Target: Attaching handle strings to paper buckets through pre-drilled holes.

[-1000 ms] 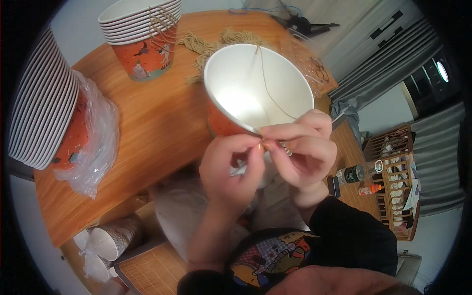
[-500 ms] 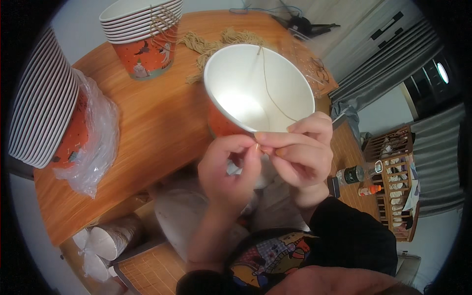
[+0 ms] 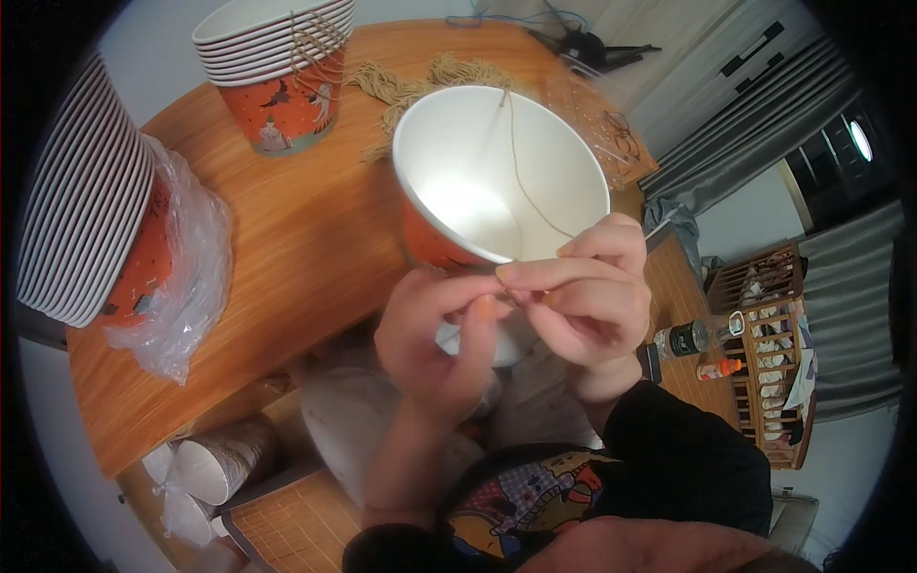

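Note:
A large paper bucket, white inside and orange outside, stands tilted toward me at the table's near edge. A thin tan cord is fixed at its far rim and runs down across the inside to my right hand. That hand pinches the cord by the near rim, its fingers closed. My left hand meets it fingertip to fingertip just below the rim, thumb and forefinger closed on the cord's end. The fingers mostly hide this end, and a knot there cannot be made out.
Stacked orange buckets with cords stand at the back left of the wooden table. A taller stack in clear plastic leans far left. Behind my bucket lies a bundle of tan cords. Wrapped white cups sit below.
My left hand has shifted slightly left, its thumb drawn back a little from the right fingertips. The bucket has tipped very slightly to the left. The right hand has hardly moved.

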A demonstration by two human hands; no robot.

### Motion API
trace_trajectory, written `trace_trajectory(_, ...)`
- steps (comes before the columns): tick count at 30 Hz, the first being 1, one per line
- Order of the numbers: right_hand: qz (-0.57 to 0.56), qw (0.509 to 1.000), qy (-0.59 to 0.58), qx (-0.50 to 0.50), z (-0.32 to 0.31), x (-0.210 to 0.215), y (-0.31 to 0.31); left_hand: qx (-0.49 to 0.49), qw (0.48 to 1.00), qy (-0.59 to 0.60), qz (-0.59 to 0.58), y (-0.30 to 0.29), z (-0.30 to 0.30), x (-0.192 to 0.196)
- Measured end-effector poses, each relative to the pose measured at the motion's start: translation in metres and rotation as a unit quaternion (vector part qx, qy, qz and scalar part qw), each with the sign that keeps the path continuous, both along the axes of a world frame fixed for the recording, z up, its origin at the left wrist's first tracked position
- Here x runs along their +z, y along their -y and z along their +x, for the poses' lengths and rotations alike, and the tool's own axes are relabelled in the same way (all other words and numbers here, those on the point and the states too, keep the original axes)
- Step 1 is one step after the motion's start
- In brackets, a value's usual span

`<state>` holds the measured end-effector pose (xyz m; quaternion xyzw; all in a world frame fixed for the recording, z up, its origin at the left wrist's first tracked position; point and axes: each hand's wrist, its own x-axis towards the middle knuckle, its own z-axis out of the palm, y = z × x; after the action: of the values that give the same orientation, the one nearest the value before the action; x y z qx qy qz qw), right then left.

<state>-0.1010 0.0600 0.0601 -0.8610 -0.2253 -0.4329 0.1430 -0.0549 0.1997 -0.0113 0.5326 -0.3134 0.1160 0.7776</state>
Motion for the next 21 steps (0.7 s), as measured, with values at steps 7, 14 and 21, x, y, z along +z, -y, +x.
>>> trace_trajectory(7, 0.063, 0.998, -0.004, 0.0, -0.0013, -0.0051, -0.0023, 0.092, 0.995, 0.037, 0.007, 0.0026, 0.0004, 0.0042)
trace_trajectory(14, 0.04, 0.999, 0.01, -0.014, -0.0023, -0.0047, -0.0009, 0.17, 0.982, 0.076, 0.027, 0.0052, -0.0009, 0.0065)
trace_trajectory(21, 0.031, 0.999, 0.009, -0.025, -0.0037, -0.0045, -0.002, 0.159, 0.986, 0.034, 0.028, 0.0055, -0.0034, 0.0048)
